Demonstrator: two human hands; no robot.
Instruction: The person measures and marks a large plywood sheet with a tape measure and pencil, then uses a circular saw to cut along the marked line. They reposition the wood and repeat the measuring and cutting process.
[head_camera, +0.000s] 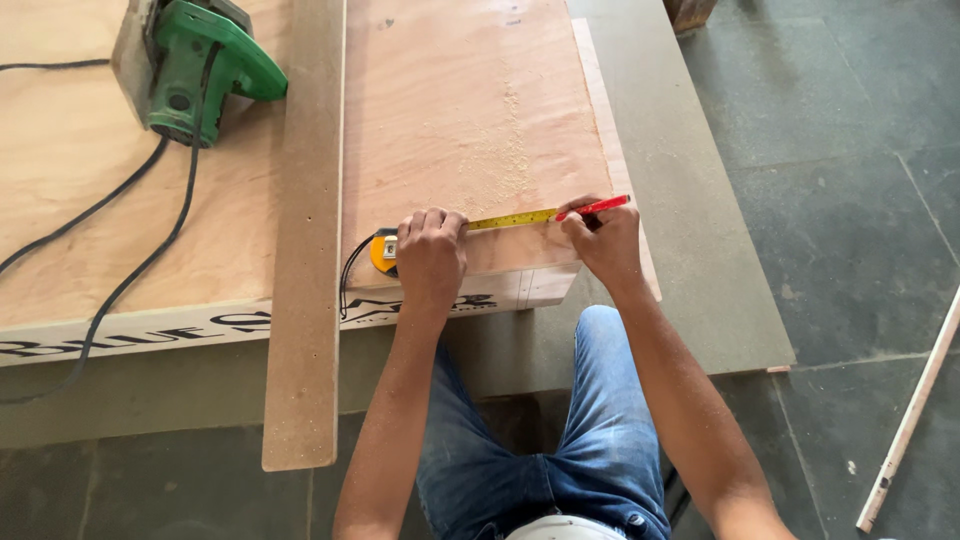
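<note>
The left hand (430, 258) presses down, fingers curled, on the round orange-and-black tape measure case (384, 251) near the front edge of the reddish plywood sheet (470, 110). The yellow tape blade (512, 218) runs flat along the plywood toward the right hand (603, 245). That hand is closed around a red pencil (597, 208), its tip at the blade close to the sheet's right edge. A long brown fibreboard strip (305, 240) lies across the sheet just left of the case. A green circular saw (195, 65) with black cord (120, 210) sits at the far left corner.
</note>
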